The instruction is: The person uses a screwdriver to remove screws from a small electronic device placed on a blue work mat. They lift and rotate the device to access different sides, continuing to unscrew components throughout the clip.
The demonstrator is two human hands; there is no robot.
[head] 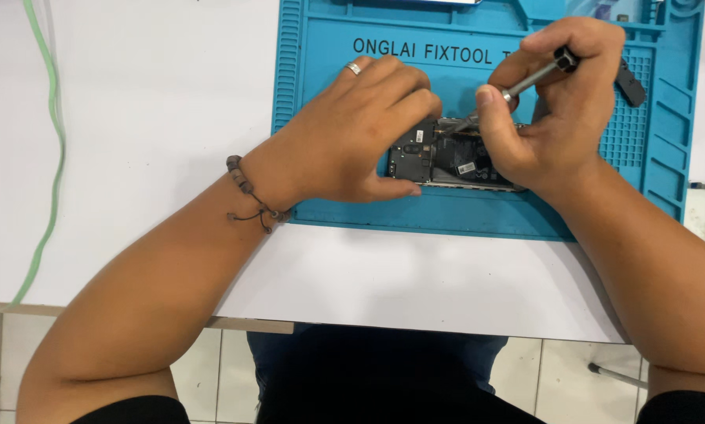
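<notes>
An opened phone [446, 157] with its back cover off lies on a blue repair mat [321, 78], its dark circuit boards showing. My left hand [352, 133], with a ring on one finger, grips the phone's left end and holds it flat against the mat. My right hand [556, 110] holds a thin metal screwdriver [533, 77] between thumb and fingers. The screwdriver's tip points down and to the left into the upper middle of the phone. The phone's right end is hidden under my right palm.
The mat sits on a white table [156, 118]. A green cable [52, 141] runs down the table's left side. A dark tool [628, 82] lies on the mat's gridded right part. Below the table's near edge are my lap and a tiled floor.
</notes>
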